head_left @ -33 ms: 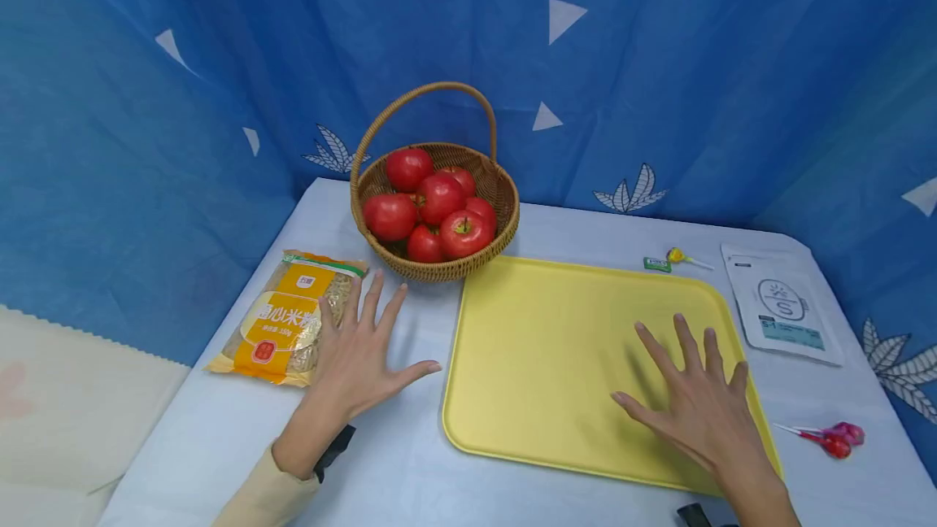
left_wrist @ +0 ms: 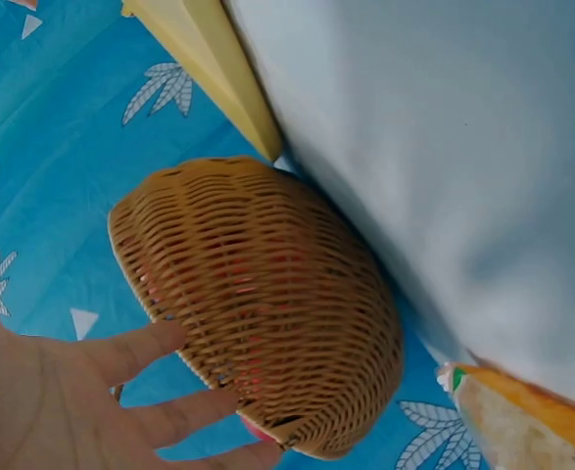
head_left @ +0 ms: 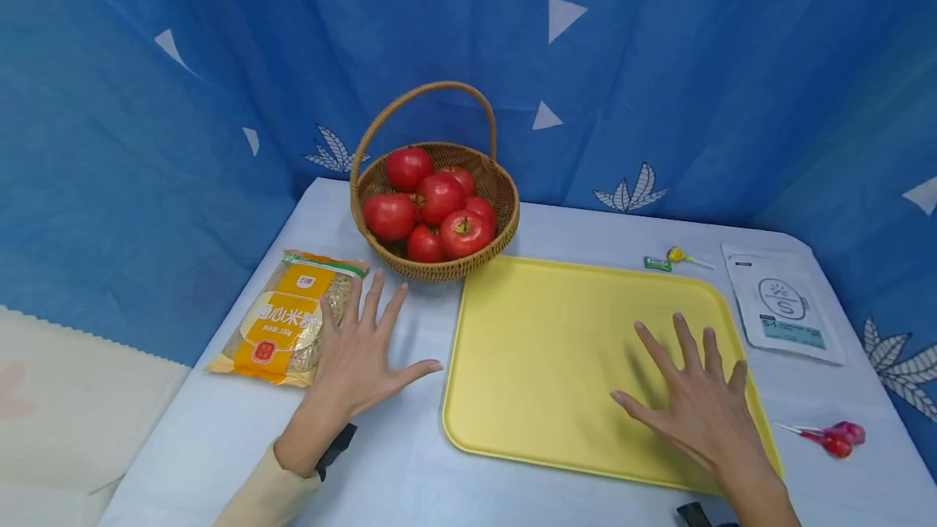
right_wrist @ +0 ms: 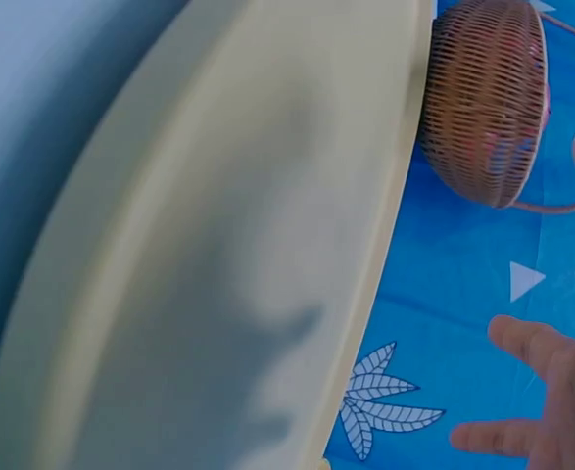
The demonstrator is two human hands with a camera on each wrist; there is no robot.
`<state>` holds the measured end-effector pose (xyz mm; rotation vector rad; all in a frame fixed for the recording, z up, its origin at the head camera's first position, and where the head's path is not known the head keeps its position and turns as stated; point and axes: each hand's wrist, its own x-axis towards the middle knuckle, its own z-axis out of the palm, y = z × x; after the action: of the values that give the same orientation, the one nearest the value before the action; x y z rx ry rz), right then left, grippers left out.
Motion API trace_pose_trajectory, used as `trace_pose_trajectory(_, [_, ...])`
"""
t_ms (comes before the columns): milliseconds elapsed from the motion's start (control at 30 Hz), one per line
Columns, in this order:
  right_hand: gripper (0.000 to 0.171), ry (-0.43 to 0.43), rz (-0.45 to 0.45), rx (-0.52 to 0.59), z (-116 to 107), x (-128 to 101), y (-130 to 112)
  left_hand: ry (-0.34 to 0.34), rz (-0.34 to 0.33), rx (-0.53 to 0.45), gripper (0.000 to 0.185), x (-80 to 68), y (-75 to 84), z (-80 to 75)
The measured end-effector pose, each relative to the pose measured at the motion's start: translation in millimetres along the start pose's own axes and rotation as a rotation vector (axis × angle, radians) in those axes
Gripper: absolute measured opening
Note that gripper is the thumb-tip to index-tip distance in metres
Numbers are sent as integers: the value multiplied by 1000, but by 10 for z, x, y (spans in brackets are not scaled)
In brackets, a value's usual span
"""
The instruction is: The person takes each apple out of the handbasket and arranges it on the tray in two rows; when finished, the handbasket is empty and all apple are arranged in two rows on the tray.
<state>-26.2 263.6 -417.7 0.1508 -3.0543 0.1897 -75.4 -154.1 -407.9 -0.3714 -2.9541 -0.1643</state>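
My left hand hovers with fingers spread beside a bag of dry rice noodles, overlapping its right edge in the head view. Over the right part of a yellow tray, my right hand is spread too, palm down, its shadow falling on the tray. Neither hand holds anything. A wicker basket with a tall handle stands behind the tray's left corner, filled with several red apples. The left wrist view shows the basket's woven side beyond the left fingers.
Right of the tray lies a white pouch, with two lollipops nearer the front. A yellow lollipop and a small green packet lie behind the tray. Blue curtain hangs around the white-covered table.
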Motion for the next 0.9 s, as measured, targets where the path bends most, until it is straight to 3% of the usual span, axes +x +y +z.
trace_pose_trajectory(133, [102,13,-32,11,-12,48,-22,14,-9,-3,112,21,-3,3])
trace_pose_trajectory(233, [103,41,-89,7,-70,159,-71,74,-43,-72,108,88,-14,-14])
trace_pose_trajectory(400, [102,113,-244,47,-206,518,-272,188,-174,-359,105,294,-79,-67])
trace_pose_trajectory(533, [97,139,-423,165,-321,932,-536,182,-304,-591,114,499,-153,-42])
trace_pose_trajectory(667, [84,73,-582,297,-444,1376,-870,153,-384,-785,116,686,-210,63])
trace_pose_trajectory(800, [73,0,-692,417,-481,1812,-1190,143,-368,-961,111,813,-243,197])
trace_pose_trajectory(900, [70,-61,-705,434,-451,2084,-1387,157,-334,-1046,110,846,-248,283])
